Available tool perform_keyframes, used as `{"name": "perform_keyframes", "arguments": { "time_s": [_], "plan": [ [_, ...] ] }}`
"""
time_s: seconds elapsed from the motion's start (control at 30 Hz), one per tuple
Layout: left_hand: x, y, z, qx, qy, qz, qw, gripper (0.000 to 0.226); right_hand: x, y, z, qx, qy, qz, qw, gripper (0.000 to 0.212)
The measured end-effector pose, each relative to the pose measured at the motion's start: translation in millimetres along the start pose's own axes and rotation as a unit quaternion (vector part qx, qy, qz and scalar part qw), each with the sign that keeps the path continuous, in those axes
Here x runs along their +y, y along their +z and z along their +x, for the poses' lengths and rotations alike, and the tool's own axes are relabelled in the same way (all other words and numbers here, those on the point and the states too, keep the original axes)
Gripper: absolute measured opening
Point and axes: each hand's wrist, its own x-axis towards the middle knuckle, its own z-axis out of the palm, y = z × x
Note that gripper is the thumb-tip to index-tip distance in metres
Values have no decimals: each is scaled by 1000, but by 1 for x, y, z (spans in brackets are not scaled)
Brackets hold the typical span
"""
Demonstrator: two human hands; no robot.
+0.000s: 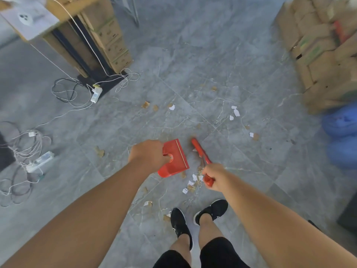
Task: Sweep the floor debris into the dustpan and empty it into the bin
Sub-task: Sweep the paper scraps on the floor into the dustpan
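My left hand (147, 155) grips the handle of a red dustpan (174, 158), held just above the grey tiled floor at the centre. My right hand (214, 176) is closed on the handle of a small red brush (201, 151), whose head points away from me, just right of the dustpan. Brown and white paper scraps (191, 183) lie in a small heap under my right hand. More scraps (234, 112) are scattered farther out to the right, and others (145, 104) to the upper left. No bin can be made out.
Stacked cardboard boxes (108, 33) and a black stand rise at the upper left. Cables and power strips (39, 161) lie along the left side. Cardboard boxes (326, 55) and blue bags (341, 122) line the right. My black shoes (180, 223) stand below the heap.
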Motion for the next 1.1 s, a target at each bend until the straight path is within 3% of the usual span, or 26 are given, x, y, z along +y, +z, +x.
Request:
{"name": "perform_keyframes", "arguments": {
  "time_s": [0.3,0.57,0.8,1.1],
  "plan": [
    [-56,11,-45,10,-37,-19,999,32,15,50,-29,-43,-20,-69,996,37],
    [-55,3,-55,34,-66,-37,997,27,3,19,-52,-30,-27,-54,998,11],
    [7,-34,-28,41,-28,-37,998,26,-45,-51,-46,-22,-60,13,998,12],
    [164,-71,54,35,41,20,998,29,-137,-199,-8,-21,-42,53,997,5]
  ]
}}
